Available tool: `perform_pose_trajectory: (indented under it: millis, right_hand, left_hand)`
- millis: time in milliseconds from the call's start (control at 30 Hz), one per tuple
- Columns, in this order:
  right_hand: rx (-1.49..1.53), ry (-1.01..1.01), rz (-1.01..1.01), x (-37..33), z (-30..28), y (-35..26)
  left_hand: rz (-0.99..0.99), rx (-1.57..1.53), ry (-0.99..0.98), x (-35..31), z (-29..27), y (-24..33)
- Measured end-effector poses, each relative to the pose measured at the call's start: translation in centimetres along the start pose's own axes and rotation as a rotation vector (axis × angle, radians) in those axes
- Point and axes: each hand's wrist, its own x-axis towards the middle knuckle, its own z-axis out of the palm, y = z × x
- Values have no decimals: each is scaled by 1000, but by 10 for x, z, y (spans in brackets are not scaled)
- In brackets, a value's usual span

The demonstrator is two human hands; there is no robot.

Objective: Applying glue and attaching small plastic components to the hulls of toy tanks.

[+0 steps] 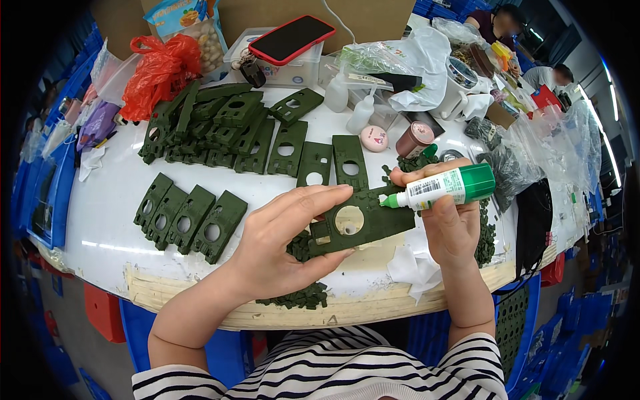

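Note:
My left hand (267,243) grips a dark green plastic model tank hull part (383,223) by its left end, thumb below and fingers above. A large round hole shows in the part. In my right hand (455,233) is a white and green glue bottle (433,189), lying almost level. Its green nozzle points left, and its tip is at the part's upper face; I cannot tell whether it touches. Small dark green pieces (303,297) lie on the table under my left hand, and more (487,240) lie beyond my right hand.
A row of similar hull parts (183,223) lies at left, with a larger stack (227,123) behind. A red-framed phone (292,40) rests on a clear plastic box. White squeeze bottles (361,115), a round pink tin (374,138) and crumpled tissue (415,270) are nearby. Two people sit far right.

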Motion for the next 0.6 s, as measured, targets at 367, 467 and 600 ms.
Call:
perform_pose_trajectory:
  millis: [367, 467, 600]
  right_hand:
    - [26, 5, 23, 0, -1, 0]
    - [62, 13, 46, 0, -2, 0]
    - [127, 20, 51, -2, -5, -1]
  left_hand:
    - [-3, -3, 1, 0, 0, 0]
    - [2, -8, 17, 0, 1, 0]
    - [-89, -86, -14, -1, -1, 2]
